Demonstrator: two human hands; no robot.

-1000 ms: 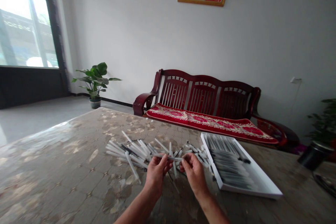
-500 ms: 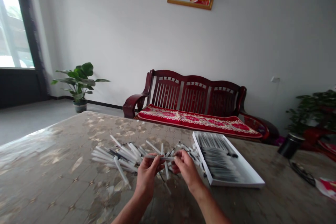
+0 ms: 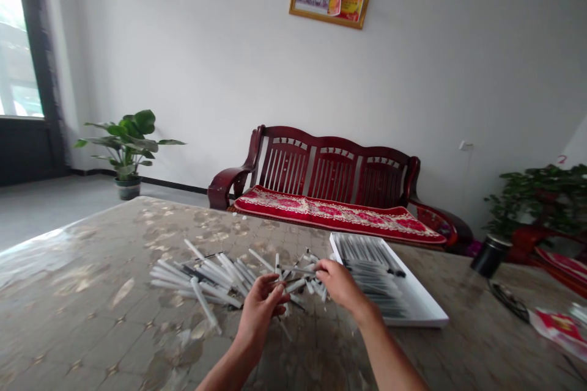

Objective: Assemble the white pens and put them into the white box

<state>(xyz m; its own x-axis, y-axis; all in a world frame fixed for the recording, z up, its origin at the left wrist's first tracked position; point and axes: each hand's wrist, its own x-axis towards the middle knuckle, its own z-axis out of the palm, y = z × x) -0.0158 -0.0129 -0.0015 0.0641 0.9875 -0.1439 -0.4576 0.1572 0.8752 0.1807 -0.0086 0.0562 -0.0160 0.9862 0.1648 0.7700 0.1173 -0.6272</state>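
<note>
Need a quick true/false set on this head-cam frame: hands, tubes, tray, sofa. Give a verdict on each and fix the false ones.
1. The white tubes lie in a loose heap on the table. True.
2. The white tray sits left of the heap in the view. False: it sits to the right of the heap.
3. The right hand is nearer the white tray than the left hand is. True.
4. The sofa cushion is blue. False: it is red with a pale patterned border.
</note>
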